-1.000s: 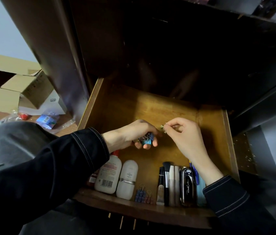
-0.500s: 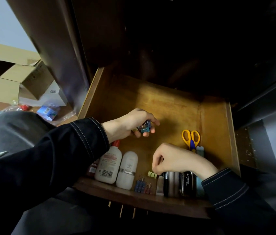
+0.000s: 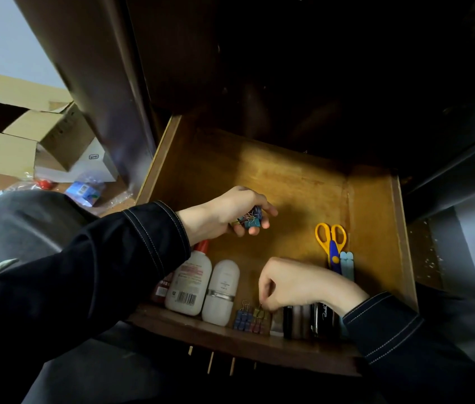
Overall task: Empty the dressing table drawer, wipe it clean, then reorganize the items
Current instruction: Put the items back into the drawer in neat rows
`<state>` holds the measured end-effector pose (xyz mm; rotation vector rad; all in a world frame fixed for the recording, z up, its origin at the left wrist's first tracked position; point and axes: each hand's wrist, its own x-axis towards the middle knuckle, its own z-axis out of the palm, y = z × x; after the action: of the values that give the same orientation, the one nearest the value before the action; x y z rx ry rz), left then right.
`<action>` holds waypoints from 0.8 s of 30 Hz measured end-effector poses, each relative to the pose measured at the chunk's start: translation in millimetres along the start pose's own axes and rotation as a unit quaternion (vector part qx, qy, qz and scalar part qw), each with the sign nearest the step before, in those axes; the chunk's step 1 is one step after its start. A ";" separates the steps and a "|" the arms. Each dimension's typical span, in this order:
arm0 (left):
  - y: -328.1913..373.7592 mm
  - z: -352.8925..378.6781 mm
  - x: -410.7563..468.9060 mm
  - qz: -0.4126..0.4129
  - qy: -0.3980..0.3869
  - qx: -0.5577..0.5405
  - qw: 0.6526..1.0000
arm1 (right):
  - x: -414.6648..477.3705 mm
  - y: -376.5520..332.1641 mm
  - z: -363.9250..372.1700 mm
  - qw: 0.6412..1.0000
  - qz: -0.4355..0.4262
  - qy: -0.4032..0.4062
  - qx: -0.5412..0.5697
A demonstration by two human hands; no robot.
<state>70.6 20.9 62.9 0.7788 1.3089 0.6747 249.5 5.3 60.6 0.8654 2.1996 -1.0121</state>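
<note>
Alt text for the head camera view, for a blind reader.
A person's right hand pinches a binder clip beside a row of clips at the front of an open drawer, while the left hand holds a bunch of clips. White bottles and yellow scissors lie inside.

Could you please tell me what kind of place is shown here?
Probably a room in a home, at a dark dressing table: its open wooden drawer holds white bottles, scissors and binder clips. Open cardboard boxes stand on the floor to the left.

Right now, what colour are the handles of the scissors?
The scissors have yellow handles, with blue below them. The head view shows this best.
</note>
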 end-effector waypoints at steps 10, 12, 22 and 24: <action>1.1 0.6 -0.9 -0.004 -0.001 0.001 1.000 | 4.2 3.2 4.5 1.000 -0.014 -0.006 0.004; 1.3 1.0 -1.2 -0.005 0.000 0.000 1.000 | 3.9 3.0 4.6 1.000 -0.014 -0.013 0.010; -0.3 -0.4 1.2 -0.010 -0.001 -0.008 1.000 | 2.8 0.9 2.6 0.999 -0.020 -0.033 -0.010; -0.6 -0.8 1.2 -0.010 -0.003 -0.010 1.000 | 3.3 1.5 3.1 0.999 -0.022 -0.035 -0.015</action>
<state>70.0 21.6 61.7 0.7499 1.3017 0.6674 249.2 4.6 55.9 0.7598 2.1782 -1.0131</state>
